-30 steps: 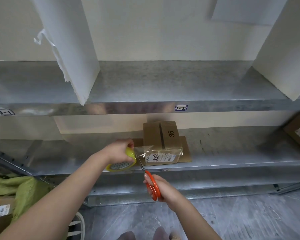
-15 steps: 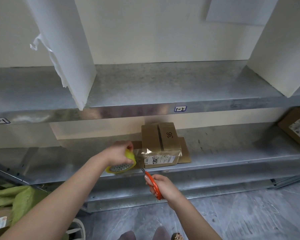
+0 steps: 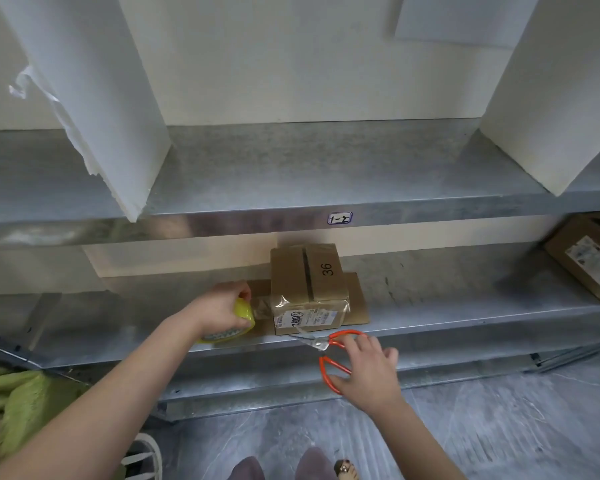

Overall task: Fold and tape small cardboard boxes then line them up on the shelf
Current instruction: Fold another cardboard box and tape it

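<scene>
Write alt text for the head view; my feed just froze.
On the lower metal shelf, a small cardboard box marked 36 sits closed, clear tape over its front edge. The left hand grips a yellow tape roll just left of it. The right hand rests with spread fingers on orange scissors at the shelf's front edge.
</scene>
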Available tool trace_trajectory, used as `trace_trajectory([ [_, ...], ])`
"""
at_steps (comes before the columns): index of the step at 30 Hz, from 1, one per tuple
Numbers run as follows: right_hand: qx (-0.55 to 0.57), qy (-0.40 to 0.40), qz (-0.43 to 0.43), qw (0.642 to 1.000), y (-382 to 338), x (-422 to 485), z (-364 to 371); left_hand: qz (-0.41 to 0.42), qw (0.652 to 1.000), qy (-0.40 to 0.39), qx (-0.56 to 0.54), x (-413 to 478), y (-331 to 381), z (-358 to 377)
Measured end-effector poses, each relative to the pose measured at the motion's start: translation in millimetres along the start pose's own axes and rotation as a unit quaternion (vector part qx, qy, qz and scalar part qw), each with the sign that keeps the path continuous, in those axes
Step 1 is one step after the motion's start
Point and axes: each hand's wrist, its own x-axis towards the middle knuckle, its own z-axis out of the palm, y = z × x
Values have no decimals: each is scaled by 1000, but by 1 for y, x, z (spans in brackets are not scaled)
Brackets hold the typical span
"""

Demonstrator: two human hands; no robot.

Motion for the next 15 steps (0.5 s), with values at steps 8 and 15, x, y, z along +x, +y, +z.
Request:
trace_trajectory([
  [8,-30,75,67,994,114,20,-21,-54,997,31,-36,-1,4,17],
  [15,33,42,112,992,156,89,-23,-89,993,73,-29,-9,17,25],
])
